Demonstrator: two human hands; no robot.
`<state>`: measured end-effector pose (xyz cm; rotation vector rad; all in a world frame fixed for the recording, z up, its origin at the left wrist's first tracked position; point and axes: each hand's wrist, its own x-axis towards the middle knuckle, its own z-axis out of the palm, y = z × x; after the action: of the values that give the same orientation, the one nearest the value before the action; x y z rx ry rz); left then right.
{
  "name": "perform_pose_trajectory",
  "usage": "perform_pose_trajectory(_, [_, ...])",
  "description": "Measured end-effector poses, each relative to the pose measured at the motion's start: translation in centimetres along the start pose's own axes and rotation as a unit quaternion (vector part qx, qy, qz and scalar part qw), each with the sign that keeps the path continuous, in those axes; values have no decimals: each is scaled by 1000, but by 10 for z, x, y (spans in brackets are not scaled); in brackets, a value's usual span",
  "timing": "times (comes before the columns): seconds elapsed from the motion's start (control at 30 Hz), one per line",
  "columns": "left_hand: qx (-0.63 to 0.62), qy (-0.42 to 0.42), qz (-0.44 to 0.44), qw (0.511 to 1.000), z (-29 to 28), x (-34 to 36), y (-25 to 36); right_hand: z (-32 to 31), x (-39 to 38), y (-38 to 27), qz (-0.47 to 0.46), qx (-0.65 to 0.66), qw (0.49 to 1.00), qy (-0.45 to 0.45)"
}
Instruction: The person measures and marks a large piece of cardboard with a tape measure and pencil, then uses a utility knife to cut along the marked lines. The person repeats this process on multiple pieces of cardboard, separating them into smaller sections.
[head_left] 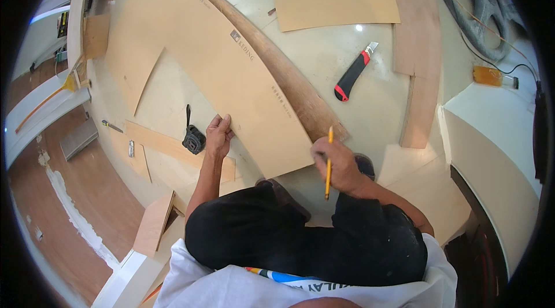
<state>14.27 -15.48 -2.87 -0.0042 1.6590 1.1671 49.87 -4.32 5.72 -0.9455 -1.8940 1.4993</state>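
A long tan laminate sheet [254, 106] with small dark print stretches from the far left down to my knees. At its left edge my left hand [219, 134] is closed, thumb on top and fingers at the rim. A yellow pencil [329, 172] is in my right hand [340, 163], which is closed beside the sheet's near right corner. The pencil stands roughly lengthwise in view, its point away from me. Whether my right fingers also grip the sheet's corner is hidden. A black tape measure [193, 139] lies just left of my left hand.
A red and black utility knife [354, 74] lies on the tiled floor right of the sheet. Beyond it rest a tan offcut [338, 8] and wooden boards [417, 36]. A brown plank [300, 97] lies partly under the sheet. A bottle of amber liquid [491, 77] is at the right.
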Motion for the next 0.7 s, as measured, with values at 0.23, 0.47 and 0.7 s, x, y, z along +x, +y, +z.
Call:
perform_pose_trajectory(0.23, [36,13,34,999,27,-3,0,-14,-6,62,90,-114,989,35])
perform_pose_trajectory(0.47, [23,14,35,999,24,5,4,-6,5,62,107,-110,986,60])
perform_pose_trajectory(0.7, [-8,2,15,1000,23,5,6,-6,7,63,80,-153,983,69])
